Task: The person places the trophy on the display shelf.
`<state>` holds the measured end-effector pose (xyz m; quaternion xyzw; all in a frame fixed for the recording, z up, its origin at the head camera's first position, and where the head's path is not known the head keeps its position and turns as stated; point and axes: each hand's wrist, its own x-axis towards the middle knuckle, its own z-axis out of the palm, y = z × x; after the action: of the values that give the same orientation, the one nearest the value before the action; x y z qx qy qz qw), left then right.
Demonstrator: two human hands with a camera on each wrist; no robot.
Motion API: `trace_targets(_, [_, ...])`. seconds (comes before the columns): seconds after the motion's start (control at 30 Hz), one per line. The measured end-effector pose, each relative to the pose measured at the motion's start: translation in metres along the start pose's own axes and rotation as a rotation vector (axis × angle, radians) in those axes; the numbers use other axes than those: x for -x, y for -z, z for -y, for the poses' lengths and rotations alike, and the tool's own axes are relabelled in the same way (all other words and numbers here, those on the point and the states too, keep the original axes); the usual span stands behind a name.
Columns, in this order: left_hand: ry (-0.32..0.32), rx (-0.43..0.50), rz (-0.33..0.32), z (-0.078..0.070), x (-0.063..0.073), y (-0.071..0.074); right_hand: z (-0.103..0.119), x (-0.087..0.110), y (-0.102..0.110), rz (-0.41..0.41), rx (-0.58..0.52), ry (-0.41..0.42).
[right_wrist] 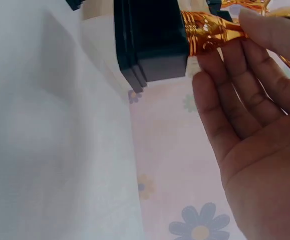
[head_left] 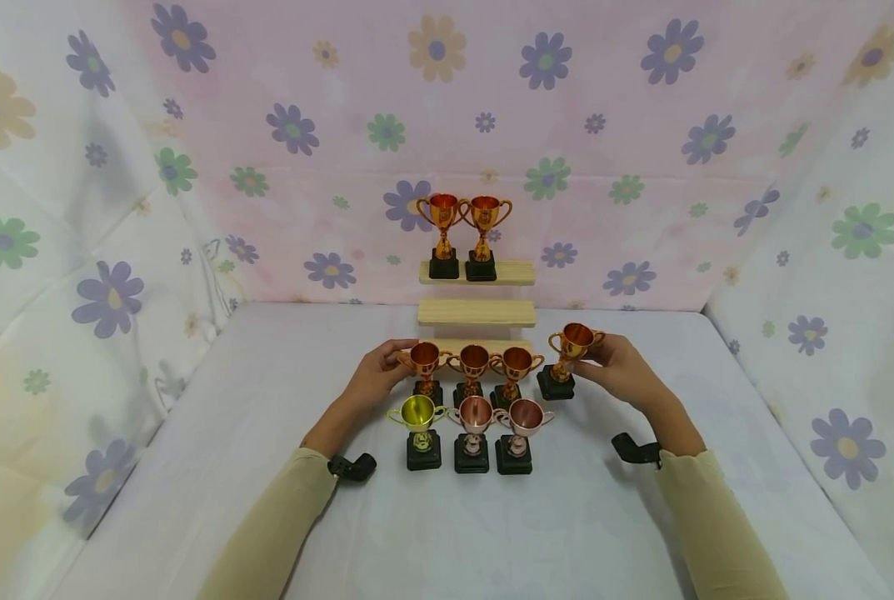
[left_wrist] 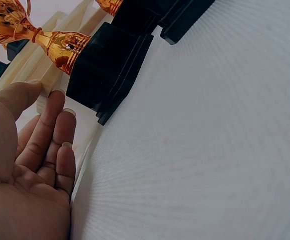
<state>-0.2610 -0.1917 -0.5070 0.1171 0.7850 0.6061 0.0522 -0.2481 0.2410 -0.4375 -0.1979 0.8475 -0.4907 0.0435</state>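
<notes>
My right hand (head_left: 622,371) grips an orange-gold trophy cup (head_left: 576,340) by its stem, slightly tilted, its black base (right_wrist: 149,40) in front of the fingers in the right wrist view. To the left, my left hand (head_left: 375,377) pinches the end of the lowest step of a wooden stepped stand (head_left: 476,312) between thumb and fingertips (left_wrist: 57,95). Close beside those fingers is another orange-gold trophy (head_left: 424,358), one of a row of three in front of the stand. Two similar trophies (head_left: 484,217) stand side by side on the top step.
In front of that row stand a yellow-gold trophy (head_left: 420,417) and two rose-coloured trophies, one in the middle (head_left: 475,417) and one at the right (head_left: 525,421). All are on a white-covered table (head_left: 267,500). A flowered cloth (head_left: 604,167) hangs behind the stand.
</notes>
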Motion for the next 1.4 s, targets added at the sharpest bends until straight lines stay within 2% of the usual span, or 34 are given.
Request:
trace_targets(0.23, [-0.027,-0.009,0.008,0.001,0.000,0.001,0.008,-0.004,0.001,-0.094,-0.043,0.065])
trace_targets(0.43, [-0.037,-0.015,0.012,0.002,-0.002,0.001,0.019,-0.009,0.004,-0.141,-0.025,0.048])
trace_targets(0.77, [-0.021,-0.015,0.009,0.000,0.000,0.000,0.038,-0.024,0.011,-0.201,-0.010,0.067])
trace_targets(1.03, [-0.032,-0.023,0.013,0.002,-0.001,0.001,0.055,-0.039,0.018,-0.250,-0.023,0.111])
trace_targets(1.2, [-0.035,-0.022,0.015,0.001,0.000,0.001,0.064,-0.051,0.023,-0.271,-0.017,0.109])
trace_targets(1.4, [0.000,0.000,0.005,0.000,0.001,0.000,0.075,-0.066,0.025,-0.320,-0.031,0.066])
